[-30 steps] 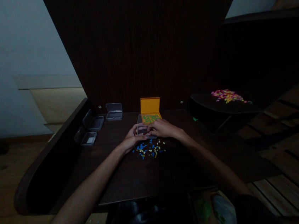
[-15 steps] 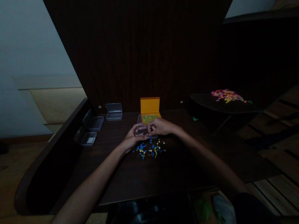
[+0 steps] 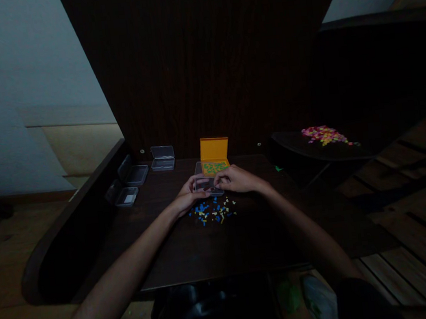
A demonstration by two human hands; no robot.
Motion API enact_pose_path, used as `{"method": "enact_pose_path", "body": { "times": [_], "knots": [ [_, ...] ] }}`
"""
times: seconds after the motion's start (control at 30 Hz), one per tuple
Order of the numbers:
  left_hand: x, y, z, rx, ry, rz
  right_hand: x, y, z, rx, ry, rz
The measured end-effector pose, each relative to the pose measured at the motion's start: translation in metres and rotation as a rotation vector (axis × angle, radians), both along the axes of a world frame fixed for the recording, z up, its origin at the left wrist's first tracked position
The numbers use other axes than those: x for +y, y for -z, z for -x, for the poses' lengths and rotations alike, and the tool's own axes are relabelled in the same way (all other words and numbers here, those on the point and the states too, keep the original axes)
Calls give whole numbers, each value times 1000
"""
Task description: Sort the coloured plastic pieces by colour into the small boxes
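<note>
- Over the table (image 3: 185,254), gripping clear box (image 3: 204,181) with left hand (image 3: 188,194)
- With right hand (image 3: 235,178) at its edge — cannot tell whether gripping
- Just behind — green pieces (image 3: 214,167) in open orange box (image 3: 214,149)

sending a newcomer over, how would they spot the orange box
Find the dark tabletop below the tall brown panel. Just beyond the right hand, the orange box stands open, holding green pieces. Its colour sets it apart from the clear boxes to its left.
</note>
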State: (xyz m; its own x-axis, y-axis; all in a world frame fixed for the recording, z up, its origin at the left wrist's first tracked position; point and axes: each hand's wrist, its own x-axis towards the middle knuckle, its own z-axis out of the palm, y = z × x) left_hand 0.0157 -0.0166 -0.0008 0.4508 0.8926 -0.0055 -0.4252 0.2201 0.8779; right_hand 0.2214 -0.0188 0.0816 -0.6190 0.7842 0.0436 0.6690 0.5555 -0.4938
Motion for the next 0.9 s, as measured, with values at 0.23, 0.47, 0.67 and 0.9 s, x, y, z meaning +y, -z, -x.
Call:
{"method": "enact_pose_path", "body": {
  "times": [0.23,0.47,0.67,0.9],
  "knots": [
    [4,4,3,-15,-61,34,-30,18,-16,31,-46,85],
    [4,3,3,-16,-68,29,-43,38,-18,-146,-39,117],
    [4,3,3,-16,-58,29,-46,39,-13,-236,-8,84],
    [2,0,3,-14,-62,30,-46,30,-10,-378,27,-8]
  ]
}}
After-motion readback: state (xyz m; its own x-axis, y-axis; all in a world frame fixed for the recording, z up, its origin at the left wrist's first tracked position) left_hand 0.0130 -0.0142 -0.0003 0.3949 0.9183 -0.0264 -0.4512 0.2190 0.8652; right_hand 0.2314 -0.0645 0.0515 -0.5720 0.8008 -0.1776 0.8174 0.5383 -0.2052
